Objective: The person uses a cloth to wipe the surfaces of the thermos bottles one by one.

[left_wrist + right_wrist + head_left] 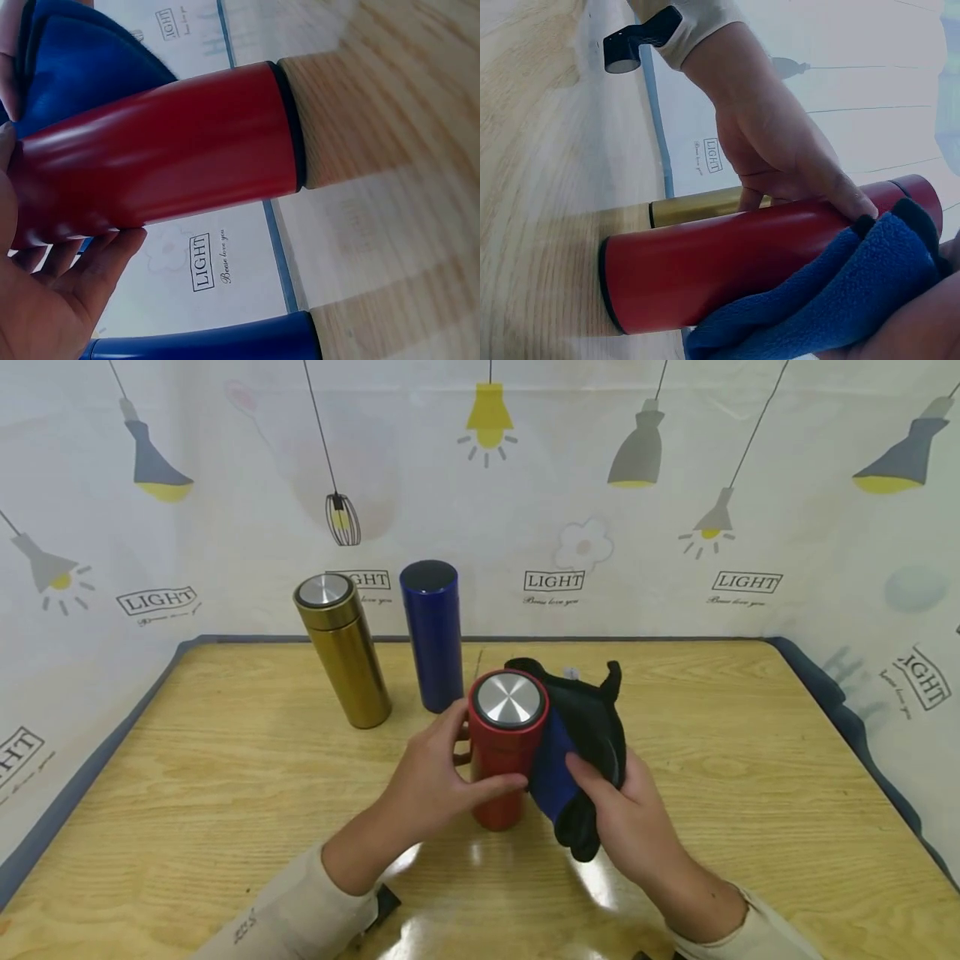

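Observation:
A red thermos bottle (498, 793) with a silver-topped lid (509, 698) stands upright on the table. My left hand (427, 777) grips it from the left, thumb across the near side and fingers round the far side. On its right, my right hand (637, 827) holds a folded cloth (555, 768), blue and fleecy on one face and black on the other, its thumb on top. In the right wrist view the blue fleece (817, 300) lies against the red bottle's side. Part of the right hand's fingers is hidden behind the cloth.
Behind and left of the red bottle stand a gold thermos bottle (348, 660) and a dark blue thermos bottle (433, 643), both upright. The wooden table (750, 760) ends at a white backdrop (480, 510) printed with lamps.

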The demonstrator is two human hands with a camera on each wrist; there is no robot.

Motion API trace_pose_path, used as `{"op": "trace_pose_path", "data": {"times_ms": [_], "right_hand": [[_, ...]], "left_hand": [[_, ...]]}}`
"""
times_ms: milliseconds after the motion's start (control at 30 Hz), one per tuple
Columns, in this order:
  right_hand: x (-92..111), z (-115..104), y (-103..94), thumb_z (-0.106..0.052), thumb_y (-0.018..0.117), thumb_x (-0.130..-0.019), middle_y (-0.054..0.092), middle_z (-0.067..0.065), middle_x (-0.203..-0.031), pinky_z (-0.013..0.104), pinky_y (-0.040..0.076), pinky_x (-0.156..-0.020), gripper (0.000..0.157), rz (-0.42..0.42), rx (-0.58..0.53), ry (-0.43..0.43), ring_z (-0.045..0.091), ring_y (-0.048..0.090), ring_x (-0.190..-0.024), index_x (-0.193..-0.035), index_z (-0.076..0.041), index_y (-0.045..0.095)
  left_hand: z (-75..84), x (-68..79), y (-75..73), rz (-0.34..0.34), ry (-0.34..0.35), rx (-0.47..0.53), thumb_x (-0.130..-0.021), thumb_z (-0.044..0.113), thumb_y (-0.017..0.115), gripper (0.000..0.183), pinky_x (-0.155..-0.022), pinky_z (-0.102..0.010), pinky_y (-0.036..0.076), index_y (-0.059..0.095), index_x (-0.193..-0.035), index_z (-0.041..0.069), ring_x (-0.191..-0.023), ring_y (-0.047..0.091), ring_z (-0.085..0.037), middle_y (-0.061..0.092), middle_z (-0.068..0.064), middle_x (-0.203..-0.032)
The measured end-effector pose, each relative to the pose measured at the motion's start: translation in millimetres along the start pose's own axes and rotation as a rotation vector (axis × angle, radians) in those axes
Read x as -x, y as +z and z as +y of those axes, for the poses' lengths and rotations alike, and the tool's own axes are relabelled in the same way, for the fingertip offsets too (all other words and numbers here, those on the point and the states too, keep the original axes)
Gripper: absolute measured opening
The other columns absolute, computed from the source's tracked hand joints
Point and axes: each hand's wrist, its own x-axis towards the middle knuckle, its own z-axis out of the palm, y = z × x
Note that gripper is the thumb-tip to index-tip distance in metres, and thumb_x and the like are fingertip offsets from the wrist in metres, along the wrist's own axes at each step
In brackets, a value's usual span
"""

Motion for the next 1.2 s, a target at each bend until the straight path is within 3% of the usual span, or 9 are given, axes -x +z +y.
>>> {"op": "trace_pose_path", "data": {"times_ms": [200, 367, 667, 1033, 1200], "right_hand": [[3.4, -1.4, -0.5, -0.010, 0.053, -0.103, 0.069, 0.000, -0.111, 0.027, 0.058, -0.080, 0.030, 0.049, -0.113, -0.065, 0.013, 0.068, -0.096, -0.132, -0.004, 0.055], [5.9, -1.4, -0.5, -0.004, 0.054, -0.101, 0.070, -0.001, -0.114, 0.026, 0.058, -0.083, 0.028, 0.077, -0.154, -0.146, 0.012, 0.068, -0.100, -0.128, -0.007, 0.059], [9.8, -2.4, 5.2, 0.005, 0.054, -0.095, 0.065, 0.017, -0.127, 0.019, 0.053, -0.092, 0.041, 0.068, 0.061, -0.099, 0.008, 0.064, -0.110, -0.135, 0.000, 0.054], [7.9, 1.8, 10.1, 0.014, 0.046, -0.084, 0.064, 0.019, -0.117, 0.022, 0.053, -0.084, 0.050, 0.029, 0.049, -0.077, 0.010, 0.061, -0.096, -0.132, 0.003, 0.051], [7.1, 2.7, 9.9, 0.014, 0.049, -0.081, 0.064, 0.017, -0.119, 0.022, 0.052, -0.086, 0.053, 0.013, 0.111, -0.067, 0.012, 0.059, -0.098, -0.132, 0.000, 0.051]], "left_hand": [[0.8, -0.5, -1.3, -0.049, 0.028, 0.038, -0.073, 0.037, 0.090, 0.087, -0.085, -0.031, 0.060, 0.044, -0.146, 0.025, -0.118, 0.063, -0.016, 0.060, 0.005, -0.136], [1.7, -0.5, -1.6, -0.082, 0.049, 0.072, -0.073, 0.035, 0.090, 0.089, -0.086, -0.029, 0.060, 0.041, -0.147, 0.032, -0.119, 0.063, -0.014, 0.058, 0.009, -0.137], [1.2, 0.1, -1.2, -0.079, 0.046, 0.072, -0.074, 0.034, 0.090, 0.090, -0.086, -0.028, 0.059, 0.040, -0.148, 0.032, -0.120, 0.063, -0.013, 0.057, 0.010, -0.138], [0.4, 0.3, -1.6, -0.083, 0.034, 0.101, -0.073, 0.033, 0.090, 0.090, -0.086, -0.028, 0.059, 0.039, -0.148, 0.035, -0.120, 0.062, -0.013, 0.057, 0.011, -0.138], [0.7, 0.5, -1.4, -0.082, 0.034, 0.117, -0.073, 0.032, 0.091, 0.091, -0.085, -0.032, 0.060, 0.039, -0.148, 0.036, -0.118, 0.064, -0.017, 0.058, 0.008, -0.138]]}}
